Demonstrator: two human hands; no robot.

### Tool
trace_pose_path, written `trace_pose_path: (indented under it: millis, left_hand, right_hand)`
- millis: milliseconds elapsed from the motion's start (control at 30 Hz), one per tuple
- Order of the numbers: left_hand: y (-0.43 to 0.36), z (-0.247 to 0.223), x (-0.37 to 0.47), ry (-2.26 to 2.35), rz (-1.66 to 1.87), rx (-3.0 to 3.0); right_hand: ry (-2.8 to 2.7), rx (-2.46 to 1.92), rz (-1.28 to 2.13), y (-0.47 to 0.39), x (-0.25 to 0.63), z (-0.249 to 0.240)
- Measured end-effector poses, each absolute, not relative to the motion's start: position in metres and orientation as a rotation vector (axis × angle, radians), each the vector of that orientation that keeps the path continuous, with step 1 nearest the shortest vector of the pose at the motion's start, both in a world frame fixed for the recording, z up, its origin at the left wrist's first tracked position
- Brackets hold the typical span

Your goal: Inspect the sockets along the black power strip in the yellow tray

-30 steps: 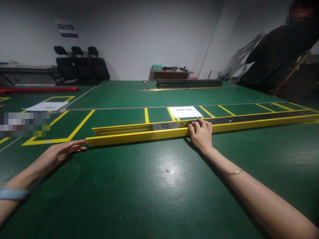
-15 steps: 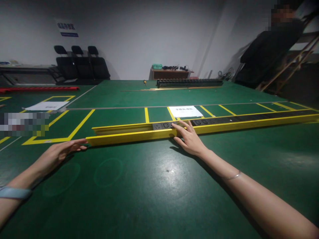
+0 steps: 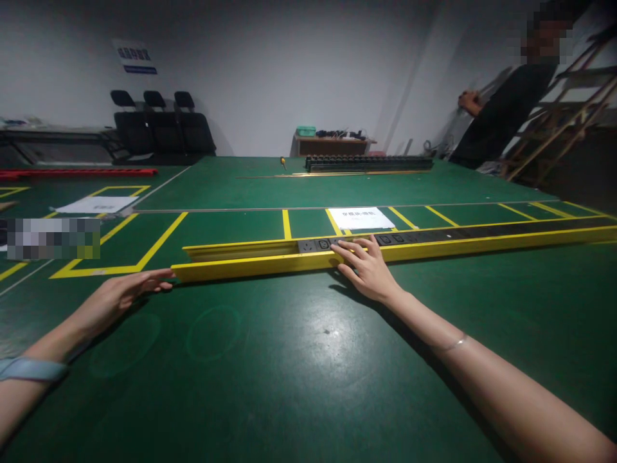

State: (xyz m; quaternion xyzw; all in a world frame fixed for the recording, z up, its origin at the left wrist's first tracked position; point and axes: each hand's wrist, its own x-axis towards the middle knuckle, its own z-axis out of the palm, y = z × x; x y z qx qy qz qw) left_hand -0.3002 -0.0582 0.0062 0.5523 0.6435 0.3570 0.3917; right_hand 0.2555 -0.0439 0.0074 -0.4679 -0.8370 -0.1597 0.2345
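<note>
A long yellow channel rail (image 3: 270,260) lies across the green table, its left end hollow. Farther right, a row of black socket modules (image 3: 314,245) fills the channel. My left hand (image 3: 123,292) is at the rail's left end, fingers stretched out with the tips touching it. Over the modules rests my right hand (image 3: 369,267), fingers spread on the sockets and thumb by the rail's near wall. Its fingers hide part of the modules beneath.
Behind the rail, a white paper sign (image 3: 361,217) lies among yellow tape lines. Black slotted strips (image 3: 369,163) and a yellow-handled tool (image 3: 283,162) lie at the table's far edge. Red rails (image 3: 77,173) are at left. A person (image 3: 511,109) stands at back right.
Both hands and the rail keep nearly the same places, with the view shifted slightly. At back right, the person has turned or moved, and a hand now shows.
</note>
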Motion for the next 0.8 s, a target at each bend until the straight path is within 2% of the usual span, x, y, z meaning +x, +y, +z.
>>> trace_pose_path:
  millis: [100,400,800]
  left_hand:
    - [-0.056,0.003,-0.308,1.497,0.884,1.285]
    - [-0.059,0.005,-0.304,1.501,0.877,1.274]
    - [-0.058,0.006,-0.297,1.445,0.952,1.297]
  right_hand:
    - [-2.277,-1.291,-0.450,-0.045,0.253,0.010]
    - [-2.243,-1.311,-0.518,-0.044,0.255,0.011]
    - [-2.246,-1.352,-0.390,-0.048,0.247,-0.001]
